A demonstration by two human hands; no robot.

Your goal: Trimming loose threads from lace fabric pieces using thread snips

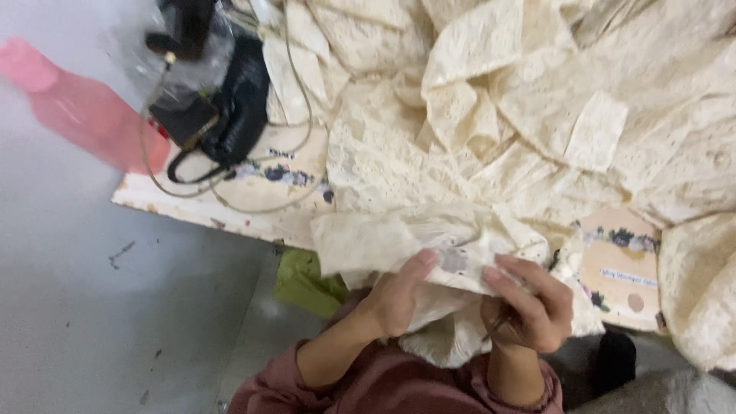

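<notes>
we see both hands low in the head view, at the near edge of the table [230, 215]. left hand [399, 295] is closed on a folded piece of cream lace cloth [383, 238], thumb pressed on top near a small grey patch, fingers hidden under the fabric. right hand [529, 303] is also closed on the same piece, fingers curled over its right end; a thin dark item sits inside the fist, too small for us to tell what it is. the hands are just beside each other, with the cloth stretched between them and hanging down over the table edge toward the maroon sleeves [399, 383].

behind the held piece, a big heap of the same cream lace [552, 115] covers most of the table, spilling to the right edge of the frame. the table top is pale with a floral print showing in the bare spots.

far left of the table: a black bag [241, 107] with a thin cord [295, 107] looped around it, touching the lace heap. a pink bottle [84, 111], blurred, sits just off the table corner. a green object [307, 284] shows below the table edge, left of the left hand. grey floor [92, 307] fills the left side.
</notes>
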